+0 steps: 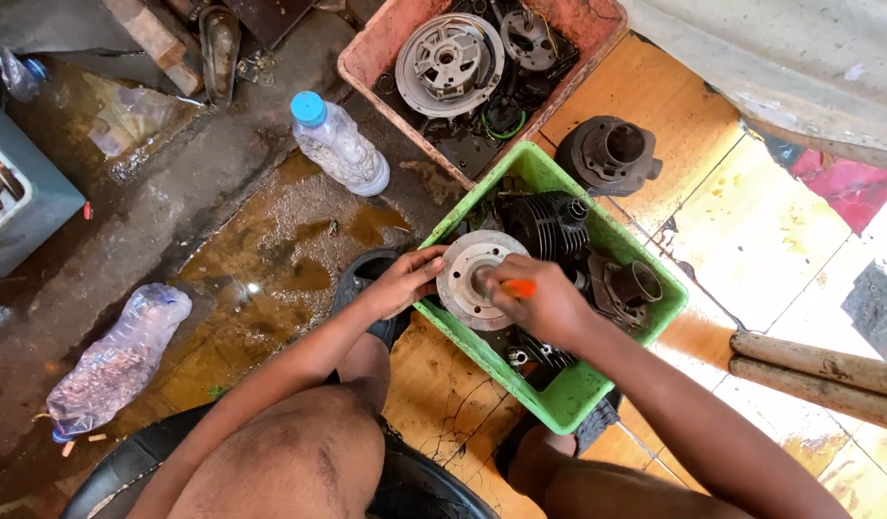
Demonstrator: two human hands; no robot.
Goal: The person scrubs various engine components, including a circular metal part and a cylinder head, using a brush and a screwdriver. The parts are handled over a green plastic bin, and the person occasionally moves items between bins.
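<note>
Left hand fingers pinch disc rim over green tub; right hand fingers curled on an orange tool, probably a brush.

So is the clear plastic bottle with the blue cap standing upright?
No, the clear plastic bottle with the blue cap lies on its side on the wet floor.
</note>
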